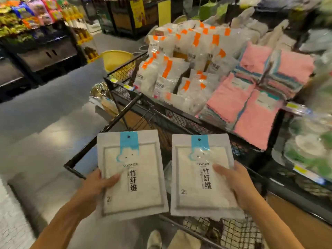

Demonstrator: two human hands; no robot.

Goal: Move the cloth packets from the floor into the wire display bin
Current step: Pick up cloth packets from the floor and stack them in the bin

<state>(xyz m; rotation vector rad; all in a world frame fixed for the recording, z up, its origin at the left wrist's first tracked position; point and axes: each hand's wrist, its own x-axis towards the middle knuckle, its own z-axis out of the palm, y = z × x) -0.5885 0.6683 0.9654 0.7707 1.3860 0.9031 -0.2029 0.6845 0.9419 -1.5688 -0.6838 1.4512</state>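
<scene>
Between the thumb and the hidden fingers of the left hand (95, 184) sits one bamboo-fibre cloth packet (132, 175), white with a blue hang tab at its top; the thumb lies across the front of the packet near its left edge and the other fingers go behind it, so this hand pinches the packet. A second packet of the same kind (201, 177) is held by the right hand (235, 184) in the same way, with the thumb on the front near the right edge and the fingers out of sight at the back. Both packets are lifted up and held flat, facing the camera, side by side and just apart. Beyond the fingertips, ahead and to the right, stands the black wire display bin (125, 97), which already contains white packets with orange labels (167, 69) and, further to the right, stacks of pink cloths (255, 108). I judge that the carrying step is in hand: the two packets are off the floor but not yet in the bin. The next move probably calls for reaching forward over the near rim and laying the packets on a free place, perhaps in front of the orange-labelled packets, then loosening the thumbs. Care is needed, because the smooth packets could slide off the sloping pile.
</scene>
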